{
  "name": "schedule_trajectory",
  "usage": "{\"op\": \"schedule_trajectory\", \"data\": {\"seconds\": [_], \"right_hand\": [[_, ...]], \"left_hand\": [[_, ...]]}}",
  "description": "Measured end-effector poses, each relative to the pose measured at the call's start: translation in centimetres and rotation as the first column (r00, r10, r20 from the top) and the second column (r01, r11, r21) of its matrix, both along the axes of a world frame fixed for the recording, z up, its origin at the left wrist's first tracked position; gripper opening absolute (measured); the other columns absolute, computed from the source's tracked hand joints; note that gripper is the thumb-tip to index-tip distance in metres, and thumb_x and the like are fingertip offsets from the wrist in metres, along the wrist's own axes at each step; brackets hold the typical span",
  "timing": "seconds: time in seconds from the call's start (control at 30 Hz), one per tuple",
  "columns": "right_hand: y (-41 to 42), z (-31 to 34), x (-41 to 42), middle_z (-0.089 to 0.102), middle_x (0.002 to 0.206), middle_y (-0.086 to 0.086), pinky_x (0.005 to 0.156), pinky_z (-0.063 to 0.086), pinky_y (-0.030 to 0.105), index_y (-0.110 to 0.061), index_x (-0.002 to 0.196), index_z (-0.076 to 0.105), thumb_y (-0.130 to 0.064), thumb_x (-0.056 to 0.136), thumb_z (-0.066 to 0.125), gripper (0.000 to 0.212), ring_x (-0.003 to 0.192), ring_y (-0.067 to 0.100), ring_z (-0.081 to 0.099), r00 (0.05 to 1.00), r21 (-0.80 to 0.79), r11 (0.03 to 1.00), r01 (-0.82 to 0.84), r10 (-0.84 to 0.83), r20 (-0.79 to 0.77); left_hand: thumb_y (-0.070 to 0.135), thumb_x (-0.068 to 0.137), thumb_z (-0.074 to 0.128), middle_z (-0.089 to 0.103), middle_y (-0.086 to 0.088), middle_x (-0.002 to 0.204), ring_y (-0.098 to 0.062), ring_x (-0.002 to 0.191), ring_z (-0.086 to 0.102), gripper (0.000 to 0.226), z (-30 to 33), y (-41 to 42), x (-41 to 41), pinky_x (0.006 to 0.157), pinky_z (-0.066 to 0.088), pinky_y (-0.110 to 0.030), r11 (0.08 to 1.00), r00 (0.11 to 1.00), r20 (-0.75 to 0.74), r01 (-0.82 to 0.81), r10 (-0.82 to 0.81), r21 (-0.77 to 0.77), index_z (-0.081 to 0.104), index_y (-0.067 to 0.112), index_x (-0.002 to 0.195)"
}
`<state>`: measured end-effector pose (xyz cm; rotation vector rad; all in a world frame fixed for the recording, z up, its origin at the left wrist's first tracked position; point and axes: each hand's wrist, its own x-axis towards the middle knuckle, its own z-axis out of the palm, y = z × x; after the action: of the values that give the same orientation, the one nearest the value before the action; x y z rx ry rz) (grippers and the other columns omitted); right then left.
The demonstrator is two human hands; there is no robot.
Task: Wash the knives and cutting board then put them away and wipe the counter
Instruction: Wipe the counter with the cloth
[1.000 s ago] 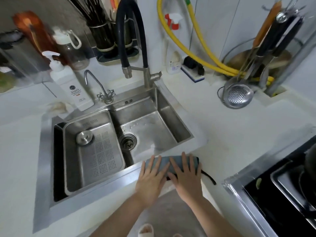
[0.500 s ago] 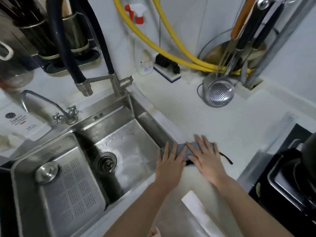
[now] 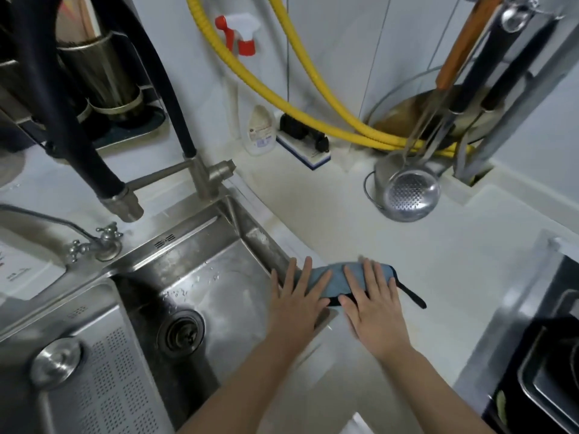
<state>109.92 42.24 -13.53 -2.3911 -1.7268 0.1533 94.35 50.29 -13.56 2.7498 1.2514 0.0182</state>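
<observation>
A folded blue cloth [image 3: 335, 281] with a black loop lies on the white counter [image 3: 438, 255] by the right rim of the steel sink [image 3: 200, 277]. My left hand [image 3: 297, 302] presses flat on the cloth's left end, fingers spread, partly over the sink rim. My right hand [image 3: 372, 299] presses flat on its right end. Neither hand curls around the cloth. No knife or cutting board shows on the counter.
A black hose faucet [image 3: 119, 198] overhangs the sink. A perforated tray [image 3: 103, 383] sits in the sink's left part. A spray bottle [image 3: 260, 130], yellow hoses [image 3: 313, 114], a hanging skimmer [image 3: 410, 195] and a stove [image 3: 551, 364] at right border the counter.
Both hands have pushed the cloth away from me along the counter beside the sink's right rim. The view has shifted forward and to the right.
</observation>
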Motion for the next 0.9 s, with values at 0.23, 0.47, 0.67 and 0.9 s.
{"op": "schedule_trajectory", "data": {"seconds": [0.23,0.47,0.67,0.9], "right_hand": [[10.8,-0.6,0.2,0.041,0.146,0.017,0.107,0.018,0.046,-0.024,0.142,0.029,-0.052,0.098,0.004,0.058,0.137,0.028,0.022,0.991,0.025,0.991,-0.128,0.127,0.051],[21.5,-0.9,-1.3,0.053,0.134,0.019,0.1,0.04,0.052,-0.021,0.133,0.049,-0.049,0.099,0.007,0.061,0.126,0.035,0.048,0.984,0.086,0.981,-0.175,0.171,0.054],[24.0,-1.4,0.7,0.063,0.124,0.008,0.089,0.043,0.044,-0.039,0.125,0.051,-0.047,0.085,0.038,0.043,0.11,0.027,0.059,0.94,0.243,0.911,-0.333,0.298,0.168],[27.4,-1.9,1.2,0.065,0.112,0.003,0.097,0.029,0.042,-0.04,0.113,0.064,-0.05,0.08,0.044,0.04,0.103,0.025,0.058,0.942,0.328,0.883,-0.335,0.308,0.133]], "left_hand": [[0.046,0.092,0.013,0.017,0.0,0.156,-0.031,0.144,0.02,0.056,1.7,7.9,0.0,0.115,0.011,-0.055,0.978,0.973,-0.098,-0.204,0.207,0.04,0.025,0.039,0.146],[0.043,0.084,0.053,0.063,-0.013,0.124,-0.036,0.108,0.062,0.037,1.0,16.6,-0.2,0.087,0.052,-0.047,0.907,0.913,-0.028,-0.402,0.408,0.127,0.065,0.034,0.118],[0.016,0.064,0.082,0.067,-0.005,0.102,-0.025,0.086,0.062,0.047,0.9,18.5,0.7,0.069,0.051,-0.031,0.863,0.858,0.205,-0.497,0.472,0.093,0.07,0.024,0.109],[0.029,0.096,0.029,0.045,-0.015,0.144,-0.034,0.135,0.04,0.05,-1.2,20.4,0.8,0.109,0.036,-0.047,0.906,0.88,0.231,-0.423,0.414,-0.014,0.047,0.01,0.138]]}}
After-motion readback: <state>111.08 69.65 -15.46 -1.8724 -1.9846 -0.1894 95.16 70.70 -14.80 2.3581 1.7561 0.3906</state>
